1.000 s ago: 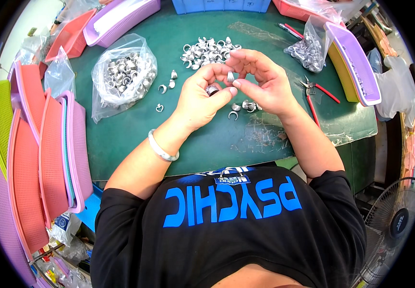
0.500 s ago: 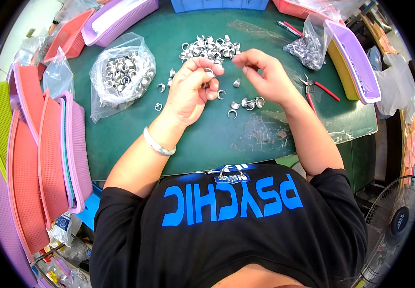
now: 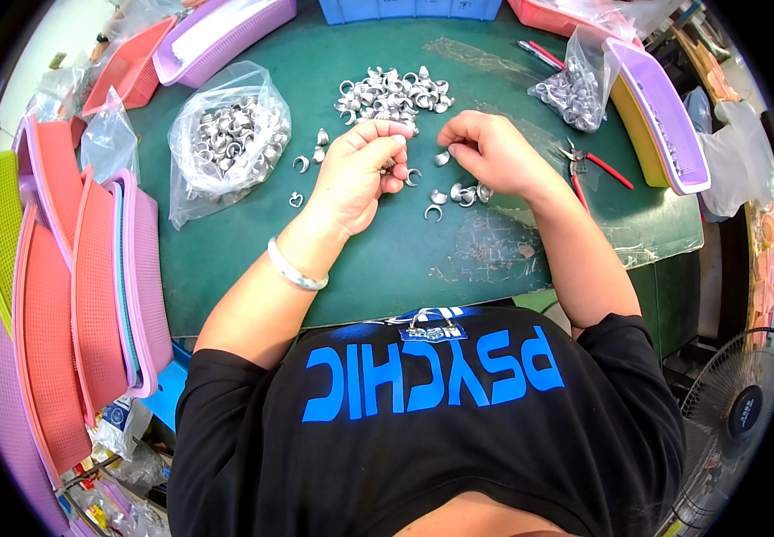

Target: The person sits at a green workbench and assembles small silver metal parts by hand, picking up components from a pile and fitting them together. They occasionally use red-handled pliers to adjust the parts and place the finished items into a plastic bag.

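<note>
My left hand (image 3: 355, 170) is closed, its fingers curled round a small grey metal ring (image 3: 389, 167) that shows only in part. To its right, my right hand (image 3: 497, 154) has thumb and fingers drawn together. A loose ring (image 3: 442, 158) lies right at those fingertips; whether they grip it is hard to see. Beyond both hands spreads a pile of similar open rings (image 3: 391, 92). A few more rings (image 3: 467, 194) lie below the right hand, and a heart-shaped one (image 3: 295, 200) lies left of the left wrist.
On the green table (image 3: 387, 268), a clear bag of rings (image 3: 230, 134) stands left and another bag (image 3: 575, 94) stands right. Red-handled cutters (image 3: 597, 166) lie near my right forearm. Plastic baskets (image 3: 91, 295) stack at left; a purple basket (image 3: 660, 116) edges the right. A fan (image 3: 736, 412) stands lower right.
My right hand has come down to the loose ring, and its fingers have drawn together. My left fingers have curled in more and shifted slightly.
</note>
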A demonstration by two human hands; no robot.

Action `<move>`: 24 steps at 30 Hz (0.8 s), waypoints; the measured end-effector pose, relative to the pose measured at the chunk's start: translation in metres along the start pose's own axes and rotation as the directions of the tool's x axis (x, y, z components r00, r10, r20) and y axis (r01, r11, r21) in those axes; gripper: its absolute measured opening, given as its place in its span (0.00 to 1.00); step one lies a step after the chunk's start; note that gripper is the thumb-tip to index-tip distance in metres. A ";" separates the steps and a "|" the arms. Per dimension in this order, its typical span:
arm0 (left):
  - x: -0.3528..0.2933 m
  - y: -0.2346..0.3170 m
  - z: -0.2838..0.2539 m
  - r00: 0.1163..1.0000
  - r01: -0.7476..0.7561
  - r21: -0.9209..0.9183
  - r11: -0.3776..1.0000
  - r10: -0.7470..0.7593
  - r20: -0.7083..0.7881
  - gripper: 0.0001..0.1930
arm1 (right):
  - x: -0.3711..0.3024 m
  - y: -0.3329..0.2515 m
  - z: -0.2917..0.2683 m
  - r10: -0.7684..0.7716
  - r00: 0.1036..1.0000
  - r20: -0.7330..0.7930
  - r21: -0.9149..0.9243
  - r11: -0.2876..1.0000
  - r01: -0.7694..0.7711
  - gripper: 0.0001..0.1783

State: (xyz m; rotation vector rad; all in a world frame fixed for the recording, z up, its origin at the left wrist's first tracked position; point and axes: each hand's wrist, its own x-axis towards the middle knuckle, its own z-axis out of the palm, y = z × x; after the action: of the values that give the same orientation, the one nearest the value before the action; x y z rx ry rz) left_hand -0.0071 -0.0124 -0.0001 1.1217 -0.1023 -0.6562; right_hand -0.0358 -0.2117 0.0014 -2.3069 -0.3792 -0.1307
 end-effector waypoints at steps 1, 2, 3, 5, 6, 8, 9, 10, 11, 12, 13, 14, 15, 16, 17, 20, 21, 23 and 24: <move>0.000 0.000 0.000 1.000 0.003 -0.003 1.000 -0.003 -0.003 0.06 | 0.000 0.000 -0.001 -0.011 1.000 0.005 -0.025 1.000 0.011 0.10; 0.000 0.000 0.000 1.000 0.006 -0.007 1.000 -0.006 -0.005 0.06 | 0.000 -0.001 -0.001 -0.006 1.000 0.026 -0.044 0.999 0.007 0.10; 0.000 0.000 0.000 1.000 0.009 -0.011 1.000 -0.009 -0.008 0.06 | 0.000 -0.002 -0.002 -0.001 0.999 0.047 -0.063 0.998 0.004 0.10; -0.001 0.002 0.001 1.000 0.014 -0.024 1.000 -0.013 0.003 0.06 | 0.000 -0.007 -0.006 0.026 0.996 0.091 -0.074 0.997 -0.019 0.10; -0.001 0.002 0.001 1.000 0.016 -0.030 0.999 -0.015 0.008 0.07 | 0.000 -0.011 -0.007 0.046 0.992 0.115 -0.066 0.997 -0.039 0.10; -0.002 0.003 0.001 1.000 0.023 -0.039 0.999 -0.023 -0.001 0.07 | -0.001 -0.015 -0.006 0.061 0.989 0.135 -0.087 0.995 -0.049 0.11; -0.002 0.003 0.002 1.000 0.027 -0.043 0.999 -0.027 -0.005 0.07 | 0.000 -0.016 -0.004 0.055 0.990 0.132 -0.115 0.993 -0.040 0.11; -0.001 0.002 0.002 0.999 0.034 -0.045 0.998 -0.035 -0.012 0.07 | 0.000 -0.016 -0.003 0.049 0.990 0.130 -0.143 0.989 -0.031 0.11; -0.001 0.002 0.002 0.999 0.042 -0.046 0.998 -0.043 -0.018 0.07 | -0.001 -0.012 0.000 0.027 0.995 0.100 -0.122 0.992 -0.014 0.11; -0.001 0.001 0.003 0.998 0.050 -0.047 0.998 -0.051 -0.024 0.07 | -0.001 -0.006 0.004 0.004 0.997 0.071 -0.102 0.995 0.003 0.10; -0.001 0.001 0.004 0.998 0.053 -0.031 0.998 -0.054 -0.024 0.07 | -0.001 -0.003 0.005 -0.018 0.999 0.040 -0.082 0.996 0.021 0.10; -0.001 0.001 0.004 0.998 0.055 -0.014 0.998 -0.056 -0.026 0.07 | 0.000 -0.001 0.005 0.029 0.999 0.034 -0.016 0.999 -0.029 0.10; -0.002 0.001 0.004 0.998 0.058 0.002 0.998 -0.058 -0.029 0.07 | 0.000 0.000 0.004 0.077 0.997 0.031 0.050 0.996 -0.078 0.09; -0.003 0.001 0.005 0.998 0.060 0.025 0.998 -0.059 -0.018 0.07 | 0.000 0.001 0.004 0.124 0.992 0.031 0.116 0.985 -0.127 0.08; -0.004 0.001 0.005 0.998 0.061 0.048 0.997 -0.060 -0.006 0.07 | 0.001 0.000 0.004 0.151 0.988 0.014 0.209 0.966 -0.150 0.07; -0.006 0.000 0.005 0.995 0.082 0.110 0.991 -0.087 0.042 0.08 | 0.004 -0.006 0.006 0.186 0.981 -0.060 0.450 0.882 -0.139 0.05; -0.006 -0.001 0.006 0.993 0.092 0.129 0.987 -0.100 0.060 0.08 | 0.003 -0.009 0.009 0.166 0.980 -0.110 0.506 0.858 -0.089 0.04; -0.008 -0.001 0.012 0.996 0.077 0.181 0.980 -0.082 0.020 0.09 | 0.001 -0.014 0.016 0.106 0.971 -0.212 0.541 0.841 0.027 0.04; -0.009 -0.002 0.015 0.997 0.070 0.207 0.976 -0.072 0.002 0.10 | 0.000 -0.016 0.019 0.061 0.963 -0.262 0.521 0.849 0.088 0.04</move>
State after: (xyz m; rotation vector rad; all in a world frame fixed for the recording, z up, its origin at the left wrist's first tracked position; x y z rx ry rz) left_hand -0.0214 -0.0199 0.0073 1.3274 -0.1411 -0.7269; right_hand -0.0416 -0.1870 -0.0007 -1.7077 -0.2502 -0.3056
